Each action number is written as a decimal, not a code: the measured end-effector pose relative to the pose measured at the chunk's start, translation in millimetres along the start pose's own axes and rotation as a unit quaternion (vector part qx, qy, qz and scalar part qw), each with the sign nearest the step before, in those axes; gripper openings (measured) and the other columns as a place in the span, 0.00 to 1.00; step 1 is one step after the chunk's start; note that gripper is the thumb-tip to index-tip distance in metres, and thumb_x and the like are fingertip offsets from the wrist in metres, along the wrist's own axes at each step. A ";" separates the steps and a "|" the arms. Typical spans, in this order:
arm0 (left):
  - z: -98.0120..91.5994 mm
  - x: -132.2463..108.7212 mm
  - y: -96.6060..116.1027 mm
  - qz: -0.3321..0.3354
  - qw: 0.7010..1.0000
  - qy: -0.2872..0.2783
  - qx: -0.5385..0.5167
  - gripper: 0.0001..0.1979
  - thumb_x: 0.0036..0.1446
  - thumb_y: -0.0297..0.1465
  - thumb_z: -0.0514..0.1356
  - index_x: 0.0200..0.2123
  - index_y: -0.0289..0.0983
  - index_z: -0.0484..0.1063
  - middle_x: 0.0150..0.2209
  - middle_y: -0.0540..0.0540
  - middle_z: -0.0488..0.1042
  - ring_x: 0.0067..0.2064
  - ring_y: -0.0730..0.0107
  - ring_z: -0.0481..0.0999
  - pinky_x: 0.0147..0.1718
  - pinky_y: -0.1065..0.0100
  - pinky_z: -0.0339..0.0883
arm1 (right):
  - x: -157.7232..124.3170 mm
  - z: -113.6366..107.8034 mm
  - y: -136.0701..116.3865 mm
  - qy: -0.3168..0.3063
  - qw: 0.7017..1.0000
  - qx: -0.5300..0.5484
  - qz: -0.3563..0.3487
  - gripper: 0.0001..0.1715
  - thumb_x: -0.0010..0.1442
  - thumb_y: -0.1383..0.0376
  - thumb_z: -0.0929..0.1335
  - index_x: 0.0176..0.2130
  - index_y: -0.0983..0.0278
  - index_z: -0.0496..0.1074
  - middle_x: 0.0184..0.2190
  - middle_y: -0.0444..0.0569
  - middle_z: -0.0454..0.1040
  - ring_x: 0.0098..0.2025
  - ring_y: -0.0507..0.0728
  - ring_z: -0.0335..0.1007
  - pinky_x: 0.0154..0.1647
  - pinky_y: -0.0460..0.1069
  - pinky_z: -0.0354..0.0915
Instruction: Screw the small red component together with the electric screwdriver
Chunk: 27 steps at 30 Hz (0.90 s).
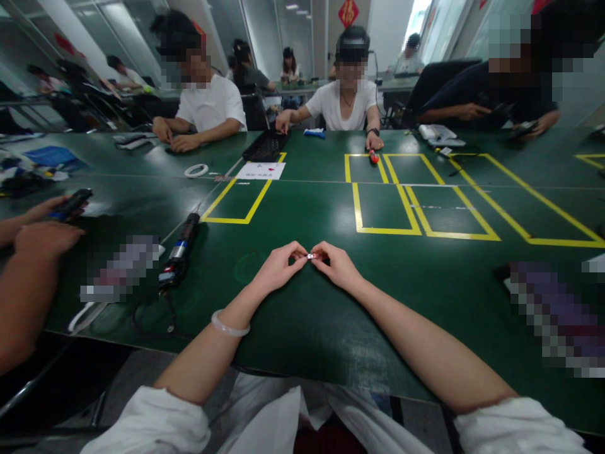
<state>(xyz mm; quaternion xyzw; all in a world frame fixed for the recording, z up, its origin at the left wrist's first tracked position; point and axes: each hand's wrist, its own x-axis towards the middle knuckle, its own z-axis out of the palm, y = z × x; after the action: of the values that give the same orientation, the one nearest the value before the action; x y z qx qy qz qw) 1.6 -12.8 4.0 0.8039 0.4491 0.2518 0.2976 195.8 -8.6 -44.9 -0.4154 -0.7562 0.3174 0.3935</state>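
Observation:
My left hand (280, 266) and my right hand (336, 265) meet over the green table (302, 315), fingertips pinched together. Between them they hold a tiny silver and white part (311, 256); it is too small to name. Both hands rest low on the tabletop. A pale bangle (229, 325) circles my left wrist.
An electric screwdriver (179, 251) with its cable lies to my left. A person's hands at far left hold a dark tool (70, 205). Yellow tape boxes (385, 208) mark the table ahead. A white paper (261, 171), a black tray (265, 146) and seated people lie beyond.

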 end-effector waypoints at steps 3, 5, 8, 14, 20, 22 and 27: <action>-2.0 0.9 0.8 -0.004 1.000 -0.007 -0.015 0.13 0.61 0.39 0.55 0.42 0.37 0.71 0.39 0.46 0.76 0.42 0.66 0.75 0.43 0.64 0.69 | -0.1 -0.5 0.2 0.002 1.000 0.010 0.006 0.06 0.60 0.67 0.67 0.40 0.62 0.69 0.34 0.44 0.74 0.34 0.52 0.70 0.37 0.47 0.65; -7.2 0.7 1.5 -0.008 1.000 -0.008 -0.029 0.15 0.61 0.40 0.55 0.46 0.38 0.70 0.42 0.45 0.76 0.43 0.66 0.75 0.45 0.63 0.69 | -0.2 -0.8 0.5 0.001 1.000 0.021 0.009 0.06 0.60 0.67 0.66 0.41 0.62 0.69 0.34 0.44 0.74 0.34 0.52 0.70 0.38 0.47 0.65; -24.9 -4.4 -1.0 -0.016 1.000 0.005 -0.017 0.21 0.60 0.42 0.55 0.54 0.39 0.66 0.48 0.43 0.74 0.47 0.64 0.75 0.50 0.60 0.68 | -0.4 -1.0 0.8 -0.004 0.999 0.031 0.005 0.06 0.61 0.67 0.66 0.41 0.62 0.69 0.33 0.44 0.74 0.33 0.51 0.69 0.37 0.47 0.65; -89.3 -48.5 -46.6 -0.070 0.978 0.072 0.185 0.30 0.59 0.48 0.54 0.60 0.38 0.61 0.56 0.39 0.68 0.58 0.55 0.68 0.58 0.53 0.61 | -0.5 0.0 2.0 -0.006 0.999 0.037 0.004 0.07 0.61 0.66 0.66 0.42 0.62 0.69 0.34 0.45 0.74 0.33 0.52 0.70 0.38 0.47 0.65; -151.7 -123.0 -127.5 -0.234 0.885 0.124 0.383 0.38 0.54 0.52 0.54 0.60 0.32 0.58 0.57 0.33 0.66 0.58 0.41 0.66 0.55 0.46 0.62 | -0.6 1.0 1.6 -0.013 0.999 0.040 0.006 0.06 0.61 0.67 0.66 0.41 0.63 0.69 0.34 0.45 0.74 0.33 0.51 0.69 0.37 0.47 0.65; -166.7 -140.4 -147.2 -0.262 0.876 0.117 0.388 0.41 0.49 0.53 0.57 0.60 0.33 0.57 0.56 0.33 0.67 0.57 0.37 0.67 0.52 0.47 0.64 | -0.7 0.8 1.3 -0.013 0.999 0.039 0.006 0.07 0.61 0.67 0.66 0.41 0.63 0.69 0.34 0.45 0.74 0.34 0.51 0.69 0.38 0.47 0.65; -184.7 -146.7 -162.1 -0.251 0.890 0.078 0.372 0.33 0.44 0.51 0.58 0.51 0.38 0.64 0.50 0.42 0.75 0.55 0.45 0.70 0.50 0.53 0.66 | -1.2 0.4 0.0 -0.015 0.999 0.039 0.007 0.07 0.61 0.67 0.66 0.41 0.63 0.69 0.33 0.45 0.74 0.34 0.51 0.70 0.38 0.47 0.66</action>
<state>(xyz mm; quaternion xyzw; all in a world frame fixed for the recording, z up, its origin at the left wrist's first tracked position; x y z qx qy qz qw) -284.3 -26.2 -1.9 0.6936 0.7189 0.0453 -0.0060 195.9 -9.7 -45.5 -0.4002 -0.7463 0.3556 0.3955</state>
